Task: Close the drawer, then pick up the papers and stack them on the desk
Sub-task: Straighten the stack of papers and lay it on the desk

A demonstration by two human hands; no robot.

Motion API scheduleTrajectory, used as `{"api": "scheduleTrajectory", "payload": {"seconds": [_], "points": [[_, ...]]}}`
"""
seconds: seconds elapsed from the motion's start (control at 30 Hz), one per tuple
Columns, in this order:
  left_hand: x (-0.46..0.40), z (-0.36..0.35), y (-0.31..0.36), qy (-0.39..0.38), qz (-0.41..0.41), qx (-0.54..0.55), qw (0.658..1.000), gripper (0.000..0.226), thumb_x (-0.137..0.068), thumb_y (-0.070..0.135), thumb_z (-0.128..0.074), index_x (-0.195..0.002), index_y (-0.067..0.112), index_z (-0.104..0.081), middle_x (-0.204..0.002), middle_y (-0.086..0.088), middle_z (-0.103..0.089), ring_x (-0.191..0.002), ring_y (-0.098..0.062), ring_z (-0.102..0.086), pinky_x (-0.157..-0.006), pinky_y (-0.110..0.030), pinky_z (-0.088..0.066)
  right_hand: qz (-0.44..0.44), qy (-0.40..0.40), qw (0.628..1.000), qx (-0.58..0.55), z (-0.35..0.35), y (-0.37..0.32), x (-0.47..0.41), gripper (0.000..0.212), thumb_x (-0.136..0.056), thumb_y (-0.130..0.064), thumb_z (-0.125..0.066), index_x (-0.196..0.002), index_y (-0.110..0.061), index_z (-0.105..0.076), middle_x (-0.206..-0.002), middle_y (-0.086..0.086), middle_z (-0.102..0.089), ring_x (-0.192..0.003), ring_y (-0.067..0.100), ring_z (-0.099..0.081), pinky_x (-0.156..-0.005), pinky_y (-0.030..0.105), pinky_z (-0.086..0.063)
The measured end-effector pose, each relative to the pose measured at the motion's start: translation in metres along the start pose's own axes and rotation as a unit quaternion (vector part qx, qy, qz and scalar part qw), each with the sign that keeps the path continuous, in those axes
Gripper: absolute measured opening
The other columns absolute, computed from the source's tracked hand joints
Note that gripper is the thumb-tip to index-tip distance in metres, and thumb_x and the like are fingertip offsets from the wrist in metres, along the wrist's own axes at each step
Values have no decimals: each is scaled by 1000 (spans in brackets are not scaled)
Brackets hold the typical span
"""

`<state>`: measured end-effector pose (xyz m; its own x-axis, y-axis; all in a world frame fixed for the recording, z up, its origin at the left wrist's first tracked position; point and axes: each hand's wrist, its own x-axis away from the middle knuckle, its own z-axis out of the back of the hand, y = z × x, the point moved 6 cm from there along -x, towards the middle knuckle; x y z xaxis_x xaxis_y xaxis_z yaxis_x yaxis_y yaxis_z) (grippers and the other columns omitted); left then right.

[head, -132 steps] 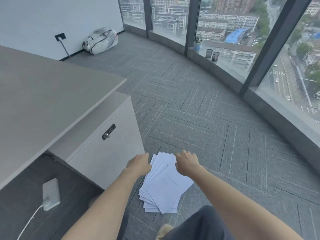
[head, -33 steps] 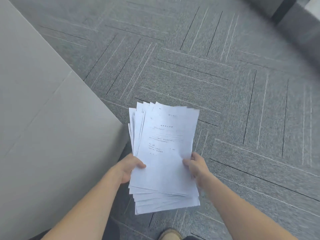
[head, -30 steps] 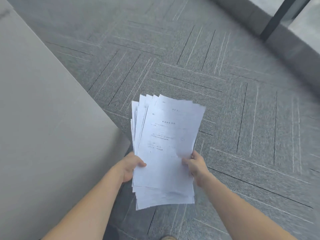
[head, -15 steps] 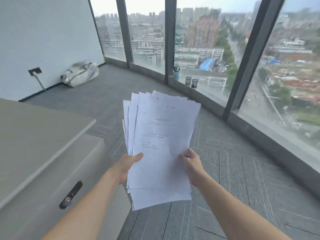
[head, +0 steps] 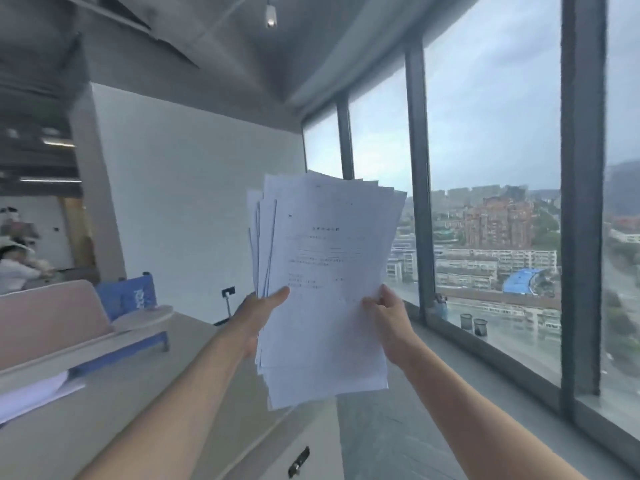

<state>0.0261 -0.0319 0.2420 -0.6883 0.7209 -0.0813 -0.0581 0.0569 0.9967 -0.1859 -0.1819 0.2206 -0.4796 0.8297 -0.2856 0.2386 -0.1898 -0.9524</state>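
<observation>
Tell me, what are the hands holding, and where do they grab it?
A messy stack of papers. The left hand grips its left edge and the right hand its right edge, both on the lower half.

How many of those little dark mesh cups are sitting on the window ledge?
2. Both stand side by side on the window ledge at right: one mesh cup nearer the window post, the other just right of it. Others may sit hidden behind the held papers.
</observation>
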Motion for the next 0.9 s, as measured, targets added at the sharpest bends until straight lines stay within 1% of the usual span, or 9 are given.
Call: {"api": "scheduleTrajectory", "payload": {"seconds": [0.13, 0.2, 0.3, 0.4, 0.57, 0.67, 0.73, 0.83, 0.9], "points": [[57, 45, 54, 8, -53, 7, 999, 71, -67, 50, -84, -123, 17, -57, -125, 1, -63, -117, -22, -59, -102, -44, -47, 28, -26, 997, -60, -50, -53, 21, 31, -89, 7, -48, -105, -11, -66, -90, 12, -69, -76, 27, -64, -69, 34, -54], [89, 92, 76, 58, -76, 5, 995, 85, -57, 56, -88, -127, 16, -61, -125, -6, -68, -112, -28, -65, -100, -48, -50, 36, -80, 993, -80, -94, -81, 42, 37, -85, 12, -46, -107, -9, -66, -94, 17, -71, -76, 28, -66, -67, 33, -55], [131, 168, 105, 120, -116, -24, 986, 62, -75, 44, -80, -126, 13, -64, -120, -10, -72, -104, -30, -70, -94, -46, -54, 44, -154, 980, -119, -163, -117, 64, 40, -83, 15, -46, -111, -6, -65, -97, 15, -72, -76, 27, -69, -66, 32, -58], [179, 218, 119, 177, -137, -57, 973, 44, -86, 36, -72, -124, 14, -66, -122, -8, -71, -108, -29, -69, -102, -50, -50, 52, -207, 965, -154, -225, -134, 86, 35, -86, 10, -52, -116, -6, -62, -110, 19, -72, -91, 35, -71, -79, 47, -59], [233, 297, 103, 237, -132, -43, 962, 17, -91, 30, -67, -107, 22, -69, -109, -2, -75, -99, -24, -72, -95, -45, -54, 30, -268, 954, -133, -325, -115, 121, 32, -84, -6, -56, -115, -14, -61, -116, 12, -70, -104, 38, -68, -92, 56, -56], [256, 345, 72, 275, -111, -37, 954, 17, -89, 30, -70, -104, 22, -70, -111, -7, -75, -101, -27, -72, -96, -47, -54, 2, -284, 951, -120, -377, -85, 143, 31, -81, -10, -58, -111, -2, -57, -117, 28, -60, -96, 42, -66, -95, 51, -53], [266, 375, 47, 300, -99, -28, 948, 14, -89, 27, -70, -103, 22, -70, -112, -6, -74, -102, -26, -71, -96, -45, -54, -10, -305, 945, -115, -408, -63, 157, 27, -84, -4, -57, -111, 0, -58, -108, 26, -65, -89, 31, -64, -87, 46, -54], [274, 421, 7, 336, -76, -8, 939, 14, -88, 23, -72, -102, 21, -72, -112, -7, -75, -101, -27, -72, -96, -49, -54, -21, -337, 935, -110, -453, -23, 173, 31, -80, -2, -58, -110, -5, -65, -112, 22, -71, -99, 35, -70, -91, 56, -54], [273, 447, -21, 354, -62, 9, 933, 17, -86, 22, -75, -102, 18, -73, -111, -9, -76, -102, -29, -72, -97, -53, -53, -31, -347, 931, -107, -476, 5, 177, 30, -84, 4, -58, -113, -1, -65, -113, 21, -72, -98, 36, -71, -82, 45, -59]]}}
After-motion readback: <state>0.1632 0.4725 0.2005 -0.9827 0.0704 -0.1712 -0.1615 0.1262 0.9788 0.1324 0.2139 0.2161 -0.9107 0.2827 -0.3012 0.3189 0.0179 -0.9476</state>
